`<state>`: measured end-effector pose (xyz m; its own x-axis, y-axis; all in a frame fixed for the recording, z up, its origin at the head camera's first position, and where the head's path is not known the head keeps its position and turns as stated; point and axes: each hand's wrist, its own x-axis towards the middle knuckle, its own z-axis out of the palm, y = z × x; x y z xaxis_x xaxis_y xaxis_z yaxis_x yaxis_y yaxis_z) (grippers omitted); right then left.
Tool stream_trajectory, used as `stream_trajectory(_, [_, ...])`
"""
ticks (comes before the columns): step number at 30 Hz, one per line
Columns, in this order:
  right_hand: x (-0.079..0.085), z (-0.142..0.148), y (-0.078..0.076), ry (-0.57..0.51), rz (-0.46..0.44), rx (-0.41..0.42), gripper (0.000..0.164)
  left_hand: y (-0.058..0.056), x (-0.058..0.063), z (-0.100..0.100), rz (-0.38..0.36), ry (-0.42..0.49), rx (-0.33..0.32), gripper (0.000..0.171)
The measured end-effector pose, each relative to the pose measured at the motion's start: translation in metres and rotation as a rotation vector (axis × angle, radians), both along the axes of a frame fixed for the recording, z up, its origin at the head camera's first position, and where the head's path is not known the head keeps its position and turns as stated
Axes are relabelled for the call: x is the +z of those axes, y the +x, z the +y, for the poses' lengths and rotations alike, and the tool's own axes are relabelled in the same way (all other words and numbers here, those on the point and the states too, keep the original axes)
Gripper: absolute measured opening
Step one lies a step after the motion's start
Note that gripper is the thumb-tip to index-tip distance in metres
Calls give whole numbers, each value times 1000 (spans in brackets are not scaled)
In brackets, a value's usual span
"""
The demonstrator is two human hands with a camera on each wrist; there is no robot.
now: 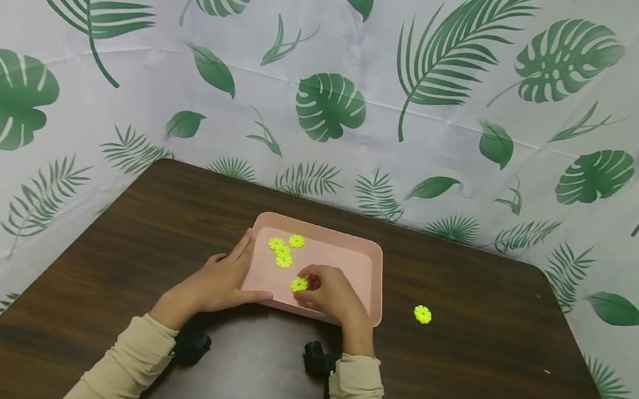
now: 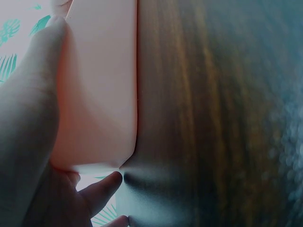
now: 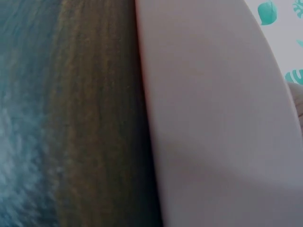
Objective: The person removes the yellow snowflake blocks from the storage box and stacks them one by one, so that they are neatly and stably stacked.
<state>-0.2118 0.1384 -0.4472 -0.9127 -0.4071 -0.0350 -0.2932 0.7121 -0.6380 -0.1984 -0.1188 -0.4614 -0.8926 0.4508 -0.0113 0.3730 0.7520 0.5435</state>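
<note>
A shallow pink tray [image 1: 343,247] lies on the table in the head view. My left hand [image 1: 219,284] rests against its near left corner, fingers straight along the left wall and thumb along the front rim. In the left wrist view the thumb [image 2: 40,71] lies along the rim of the tray [image 2: 102,71]. Over the tray's near side my right hand [image 1: 331,291] pinches a yellow flower-shaped disc [image 1: 299,284] between thumb and curled fingers. Several similar yellow discs [image 1: 284,260] lie toward the tray's far left. The right wrist view mostly shows the tray's wall [image 3: 213,104].
One more yellow flower-shaped disc [image 1: 422,314] lies on the dark wooden table [image 1: 475,358], right of the tray. A white cloth with green leaves [image 1: 356,157] hangs behind the table. Black wrist cameras [image 1: 192,346] sit under both wrists, near the tabletop.
</note>
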Motion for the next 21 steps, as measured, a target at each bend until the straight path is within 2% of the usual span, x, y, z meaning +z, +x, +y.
stream_trajectory(7, [-2, -2, -3, -5, 45, 16, 18, 3, 4, -3, -13, -18, 15, 120])
stream_trajectory(21, [15, 22, 1, -29, 162, -119, 27, 0, 3, 4, -13, -16, -8, 119])
